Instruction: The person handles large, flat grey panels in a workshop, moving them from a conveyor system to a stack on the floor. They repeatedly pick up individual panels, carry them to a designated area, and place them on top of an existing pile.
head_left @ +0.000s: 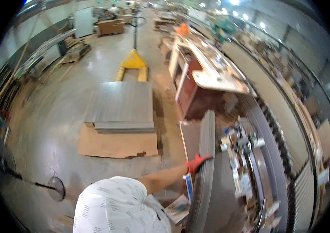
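My left hand point(198, 163), in a red glove with dark parts, is closed at the left side of a stack of long grey panels point(207, 136). The panels stand on edge, pressed together, at the left edge of a dark work surface point(222, 182). Part of the grip is hidden behind the glove. My left arm point(165, 178) reaches across from a white patterned sleeve point(114, 202). My right hand is outside the picture.
A low pile of grey sheets point(122, 103) lies on cardboard point(118, 145) to the left, before a yellow pallet jack point(133, 64). Clutter and small fittings point(242, 159) cover the machine bench on the right. A dark red cabinet point(190, 87) stands ahead; a fan point(57, 188) is at lower left.
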`<state>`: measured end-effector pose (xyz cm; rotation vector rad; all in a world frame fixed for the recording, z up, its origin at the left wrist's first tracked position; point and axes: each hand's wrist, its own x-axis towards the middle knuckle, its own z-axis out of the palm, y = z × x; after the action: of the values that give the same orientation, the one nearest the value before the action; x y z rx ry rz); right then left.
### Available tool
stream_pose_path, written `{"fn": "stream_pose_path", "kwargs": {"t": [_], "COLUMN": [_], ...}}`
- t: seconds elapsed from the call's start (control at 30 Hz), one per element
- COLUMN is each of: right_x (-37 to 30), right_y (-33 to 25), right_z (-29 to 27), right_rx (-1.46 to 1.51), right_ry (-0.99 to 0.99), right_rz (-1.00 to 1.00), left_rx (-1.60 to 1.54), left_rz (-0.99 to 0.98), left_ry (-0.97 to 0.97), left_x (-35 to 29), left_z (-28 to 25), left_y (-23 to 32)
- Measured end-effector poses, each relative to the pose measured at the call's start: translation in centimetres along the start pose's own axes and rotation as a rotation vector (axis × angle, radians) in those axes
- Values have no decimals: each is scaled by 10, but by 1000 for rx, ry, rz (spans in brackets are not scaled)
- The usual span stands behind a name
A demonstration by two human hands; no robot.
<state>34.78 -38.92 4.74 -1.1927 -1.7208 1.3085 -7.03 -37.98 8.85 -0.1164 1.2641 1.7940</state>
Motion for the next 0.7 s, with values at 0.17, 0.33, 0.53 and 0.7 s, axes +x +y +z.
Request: {"fn": "stream_pose_path", "kwargs": {"t": [0.17, 0.33, 0.53, 0.7], "right_x": [-86, -130, -157, -154], "right_y": [6, -61, -60, -32], "right_z": [-13, 34, 73, 102], "right_rx": [172, 455, 543, 93], "right_ry": [-93, -68, -19, -30], "right_rz": [153, 279, 470, 324], "left_rx": [-143, -254, -187, 57], "left_rz": [-91, 58, 71, 51], "left_ry": [-202, -24, 28, 214], "left_x": [50, 34, 28, 33], "left_z": [-79, -67, -91, -87], "left_y": [0, 4, 22, 48]}}
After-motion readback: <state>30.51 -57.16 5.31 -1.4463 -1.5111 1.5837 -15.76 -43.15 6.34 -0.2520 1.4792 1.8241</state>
